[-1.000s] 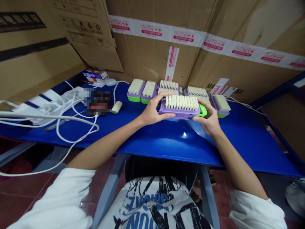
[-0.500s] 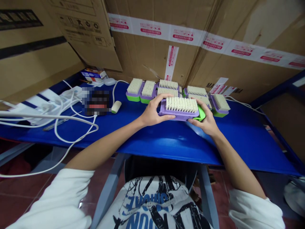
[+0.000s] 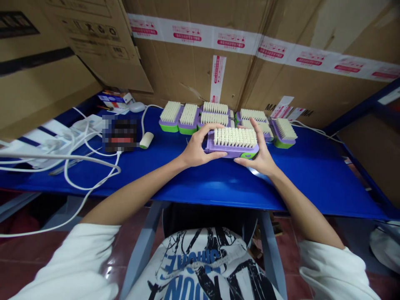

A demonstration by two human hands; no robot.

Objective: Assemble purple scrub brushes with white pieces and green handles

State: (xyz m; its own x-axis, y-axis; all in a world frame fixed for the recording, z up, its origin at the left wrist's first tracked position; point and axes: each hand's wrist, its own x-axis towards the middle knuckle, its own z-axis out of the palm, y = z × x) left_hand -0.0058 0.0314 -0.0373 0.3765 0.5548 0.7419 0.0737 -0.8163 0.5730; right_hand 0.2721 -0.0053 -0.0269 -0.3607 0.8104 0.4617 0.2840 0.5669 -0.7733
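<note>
Purple brush [image 3: 235,143] with cream bristles upward is in the middle of the scene, between both hands, its long side facing the person. Nearest is the patterned shirt [image 3: 200,266], and just beyond it runs the near edge of the blue table [image 3: 193,187]. Between this edge and the hands a wide strip of blue surface is visible, and it continues to the right of the right forearm.

Left hand [image 3: 196,148] grips the left end of the brush, its thumb along the near side. Right hand [image 3: 262,152] holds the right end; its thumb is under the near side, beside a green part [image 3: 248,156], and its index finger points up at the far side. Whether the brush touches the table, I cannot tell.

On the left, well apart from the brush, lie white cables [image 3: 65,156], a blurred dark object [image 3: 121,133] and a small cream piece [image 3: 147,140] with a green end.

Behind the hands stand other brushes [image 3: 188,116] in a row, some of them close together. On this far side the room is narrow: the right fingers overlap the row in view. Farthest, the cardboard [image 3: 175,58] rises behind the row like a wall.
</note>
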